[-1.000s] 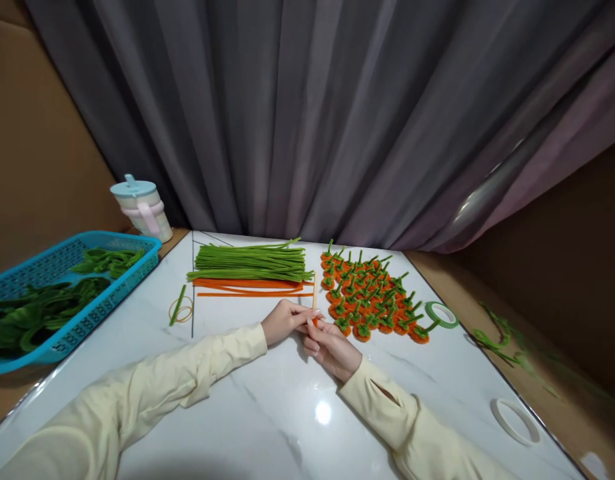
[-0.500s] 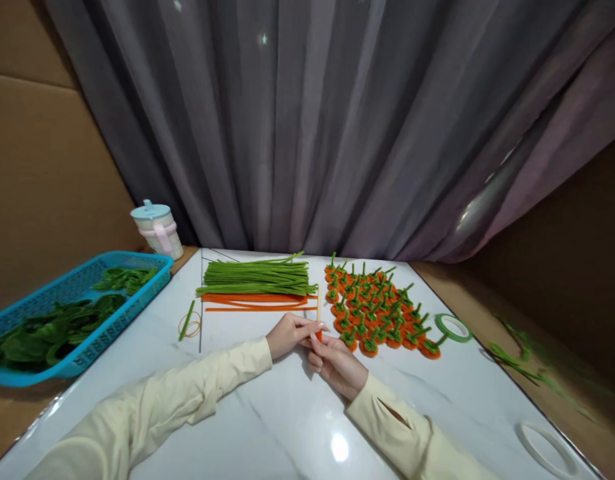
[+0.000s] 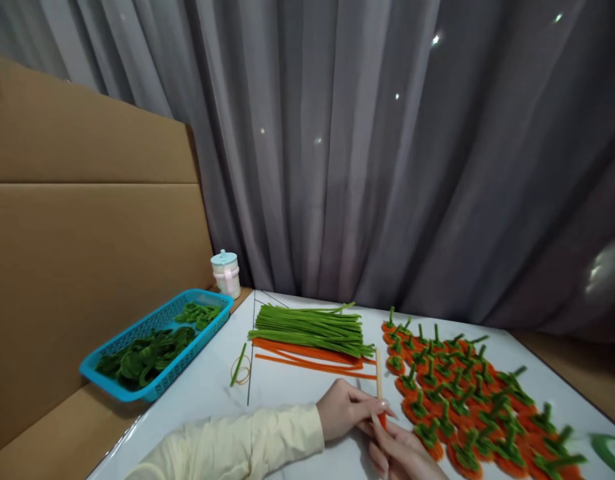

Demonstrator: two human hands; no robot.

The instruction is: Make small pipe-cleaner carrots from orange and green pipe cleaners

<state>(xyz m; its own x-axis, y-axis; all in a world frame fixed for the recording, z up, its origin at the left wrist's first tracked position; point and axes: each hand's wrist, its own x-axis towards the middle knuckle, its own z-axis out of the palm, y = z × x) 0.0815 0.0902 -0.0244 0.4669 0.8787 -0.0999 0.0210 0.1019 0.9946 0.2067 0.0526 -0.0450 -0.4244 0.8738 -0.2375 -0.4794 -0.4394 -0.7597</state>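
Observation:
My left hand (image 3: pixel 341 410) and my right hand (image 3: pixel 404 452) meet at the front of the table, their fingers pinched together around the lower end of a thin wooden stick (image 3: pixel 379 377). The stick points away from me, and a bit of orange pipe cleaner (image 3: pixel 382 420) shows at its base between the fingertips. How the orange piece sits on the stick is partly hidden. Beyond my left hand lie loose orange pipe cleaners (image 3: pixel 312 363) beside a bundle of green pipe cleaners (image 3: pixel 307 327). To the right stand many orange fuzzy pieces with green stems (image 3: pixel 457 393).
A blue basket (image 3: pixel 160 393) with green fuzzy pieces (image 3: pixel 147 357) sits at the left. Behind it stands a lidded cup (image 3: pixel 227 277). A short green piece and rubber bands (image 3: pixel 242 370) lie left of the bundle. Green tape (image 3: pixel 607 453) shows at the right edge. A curtain (image 3: pixel 327 167) hangs behind.
The camera view has tilted up and turned left, so things appear lower and farther right. Both hands keep their grip at the stick's base.

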